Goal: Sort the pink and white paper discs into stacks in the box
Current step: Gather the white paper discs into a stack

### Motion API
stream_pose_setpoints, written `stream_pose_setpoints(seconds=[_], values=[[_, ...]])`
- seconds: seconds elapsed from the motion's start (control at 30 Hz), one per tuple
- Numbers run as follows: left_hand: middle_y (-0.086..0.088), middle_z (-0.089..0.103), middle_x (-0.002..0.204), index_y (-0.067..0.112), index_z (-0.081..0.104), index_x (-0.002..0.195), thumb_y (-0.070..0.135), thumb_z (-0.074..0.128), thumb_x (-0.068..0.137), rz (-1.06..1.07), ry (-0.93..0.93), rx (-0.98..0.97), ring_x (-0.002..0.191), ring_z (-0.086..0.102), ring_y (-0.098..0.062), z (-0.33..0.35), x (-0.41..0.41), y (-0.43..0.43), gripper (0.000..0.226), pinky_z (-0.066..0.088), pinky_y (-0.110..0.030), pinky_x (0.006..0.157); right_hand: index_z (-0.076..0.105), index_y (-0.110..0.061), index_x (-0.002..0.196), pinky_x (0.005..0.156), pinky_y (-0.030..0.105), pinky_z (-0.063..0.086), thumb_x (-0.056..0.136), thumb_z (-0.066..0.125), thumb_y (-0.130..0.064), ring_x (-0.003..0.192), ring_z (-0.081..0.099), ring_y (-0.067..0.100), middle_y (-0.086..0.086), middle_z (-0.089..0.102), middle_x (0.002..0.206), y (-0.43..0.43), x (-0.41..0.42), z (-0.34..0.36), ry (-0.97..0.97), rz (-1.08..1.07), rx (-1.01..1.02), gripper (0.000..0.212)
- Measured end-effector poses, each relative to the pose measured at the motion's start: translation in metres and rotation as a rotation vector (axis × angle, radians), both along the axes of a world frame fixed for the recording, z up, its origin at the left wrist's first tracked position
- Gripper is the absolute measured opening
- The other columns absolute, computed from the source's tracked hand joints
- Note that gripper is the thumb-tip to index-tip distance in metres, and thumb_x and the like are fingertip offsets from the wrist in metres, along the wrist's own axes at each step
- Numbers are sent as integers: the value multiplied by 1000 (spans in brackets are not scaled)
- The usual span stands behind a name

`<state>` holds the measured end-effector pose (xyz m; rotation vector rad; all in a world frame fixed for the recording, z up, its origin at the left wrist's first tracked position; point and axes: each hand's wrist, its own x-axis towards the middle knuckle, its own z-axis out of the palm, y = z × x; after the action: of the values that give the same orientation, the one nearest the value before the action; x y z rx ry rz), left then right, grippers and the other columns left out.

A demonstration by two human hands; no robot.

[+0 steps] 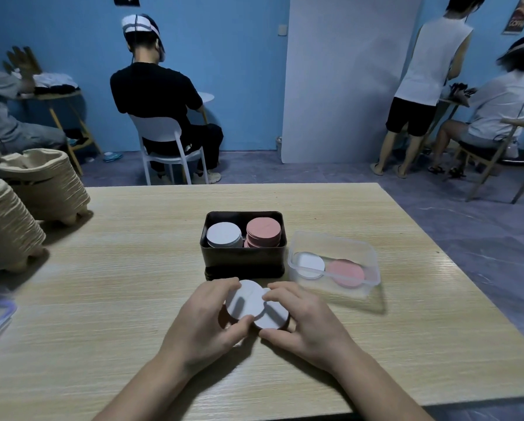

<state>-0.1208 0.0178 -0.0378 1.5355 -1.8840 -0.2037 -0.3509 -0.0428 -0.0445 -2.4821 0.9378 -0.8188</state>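
A black tin box (243,261) stands mid-table with a white disc stack (223,234) on its left and a pink disc stack (263,230) on its right. In front of it my left hand (207,322) grips a white paper disc (245,299) between thumb and fingers. A second white disc (272,314) lies partly under it, held at its edge by my right hand (303,317). A pink disc edge (222,319) shows beneath them.
A clear plastic container (335,264) right of the box holds a white disc (310,264) and a pink disc (345,273). Stacked egg trays (17,214) sit at the table's left. Several people sit and stand beyond the far edge.
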Motion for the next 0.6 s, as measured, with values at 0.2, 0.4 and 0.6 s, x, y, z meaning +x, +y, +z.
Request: stream_pose_setpoints(seconds=[0.2,0.4,0.6], values=[[8,66,129,22,62,127,56,67,82,-62,-63,-3,117,59,-9,1,-9,-4,57,49,-23,95,64,-25,106,93,32,51,83,77,-46,115,58,7,-10,59,128,-1,1,-1,-30,33,13,33],[14,65,131,27,61,128,52,77,78,-113,124,60,121,59,1,1,-2,-5,59,50,-23,97,65,-20,95,90,31,53,82,81,-47,114,61,6,-8,62,125,-1,1,-1,-111,23,15,33],[25,70,102,34,65,113,32,86,78,-126,179,69,93,69,-1,-2,5,-4,41,55,-23,77,67,-21,96,86,25,53,79,82,-48,114,61,6,-8,63,125,-3,-1,-1,-163,14,44,35]])
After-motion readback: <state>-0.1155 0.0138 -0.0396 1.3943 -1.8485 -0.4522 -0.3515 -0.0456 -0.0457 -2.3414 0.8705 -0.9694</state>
